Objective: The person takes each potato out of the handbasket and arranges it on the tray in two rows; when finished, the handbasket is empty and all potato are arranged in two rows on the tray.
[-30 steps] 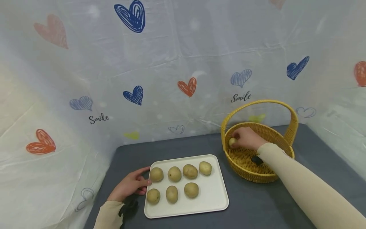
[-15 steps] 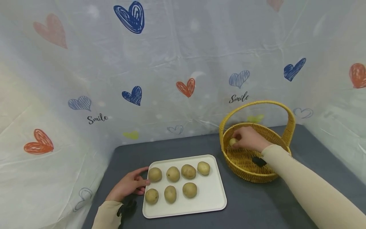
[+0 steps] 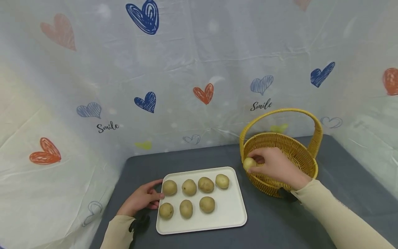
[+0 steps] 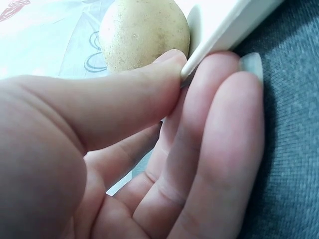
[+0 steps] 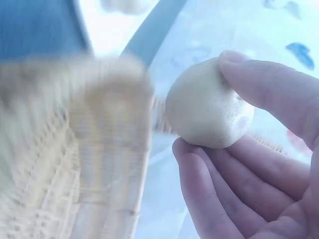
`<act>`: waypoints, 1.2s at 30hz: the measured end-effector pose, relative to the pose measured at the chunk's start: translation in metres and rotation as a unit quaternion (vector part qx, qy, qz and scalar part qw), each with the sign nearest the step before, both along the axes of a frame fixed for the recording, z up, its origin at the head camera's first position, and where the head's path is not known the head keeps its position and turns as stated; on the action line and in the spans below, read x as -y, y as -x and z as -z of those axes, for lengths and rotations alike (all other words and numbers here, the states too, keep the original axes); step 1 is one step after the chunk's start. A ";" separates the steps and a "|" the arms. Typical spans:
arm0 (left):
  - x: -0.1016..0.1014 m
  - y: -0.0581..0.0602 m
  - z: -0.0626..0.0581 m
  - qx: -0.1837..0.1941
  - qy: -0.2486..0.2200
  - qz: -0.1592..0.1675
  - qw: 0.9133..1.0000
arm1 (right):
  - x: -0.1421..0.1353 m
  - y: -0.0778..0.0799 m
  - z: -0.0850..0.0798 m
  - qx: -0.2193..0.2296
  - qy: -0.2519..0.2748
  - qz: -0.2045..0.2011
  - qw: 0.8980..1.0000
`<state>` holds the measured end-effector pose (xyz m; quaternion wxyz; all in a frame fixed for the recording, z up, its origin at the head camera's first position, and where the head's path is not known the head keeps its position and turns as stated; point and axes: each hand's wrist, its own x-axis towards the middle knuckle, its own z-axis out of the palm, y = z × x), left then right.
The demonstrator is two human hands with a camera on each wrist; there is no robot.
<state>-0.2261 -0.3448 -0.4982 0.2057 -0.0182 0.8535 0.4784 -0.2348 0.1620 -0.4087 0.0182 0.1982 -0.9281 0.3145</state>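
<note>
In the head view my right hand (image 3: 276,166) is over the front left part of a yellow wicker basket (image 3: 298,148), pinching a potato (image 3: 249,164) between thumb and fingers. The right wrist view shows that potato (image 5: 207,107) held beside the blurred basket wall (image 5: 109,154). My left hand (image 3: 141,199) grips the left edge of a white tray (image 3: 228,216). Up close in the left wrist view, the thumb (image 4: 134,102) lies on the tray rim and the fingers (image 4: 229,114) curl underneath, near a potato (image 4: 144,35). Several potatoes (image 3: 206,185) sit on the tray in two rows.
The tray and basket stand on a dark grey cloth-covered table (image 3: 186,159), basket at the right. Its tall arched handle (image 3: 281,110) rises over the bowl. A white curtain (image 3: 174,69) with printed hearts hangs behind and at both sides.
My right hand has lifted the potato from inside the basket and moved it toward the basket's front left rim. The left hand still holds the tray edge.
</note>
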 end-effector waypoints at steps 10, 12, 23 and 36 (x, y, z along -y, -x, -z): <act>0.002 0.001 0.000 -0.003 -0.001 -0.001 1.000 | 0.040 -0.034 0.028 -0.003 0.021 -0.014 1.000; 0.002 0.001 0.000 -0.002 -0.003 -0.001 1.000 | 0.048 -0.037 0.036 0.003 0.023 -0.016 1.000; 0.001 0.002 0.002 -0.003 0.006 -0.002 1.000 | 0.075 -0.048 0.066 -0.006 0.022 -0.041 0.999; 0.000 0.001 0.001 -0.003 0.006 -0.004 1.000 | 0.082 -0.052 0.078 -0.035 0.014 -0.046 0.998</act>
